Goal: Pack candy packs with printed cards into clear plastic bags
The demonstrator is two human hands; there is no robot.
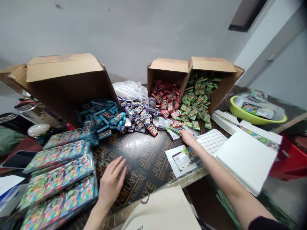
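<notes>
My left hand (110, 183) lies flat and open on the dark plywood tabletop (141, 156), just right of a row of colourful filled card packs (59, 179). My right hand (188, 137) reaches far forward to the edge of a pile of small packets, its fingers on or just over a packet among the red packets (168, 102) and green packets (194, 110). Whether it grips one is hidden. Blue packets (103, 116) and purple packets (139, 115) lie further left. A printed card (182, 158) rests under my right forearm.
Three tipped cardboard boxes (64, 83), (168, 72), (216, 73) spill the packets. White plastic trays (244, 159) are stacked at the right, with a yellow-green bowl (254, 118) behind. A white plastic bag (129, 89) sits at the back. A beige bag (163, 210) lies at the near edge.
</notes>
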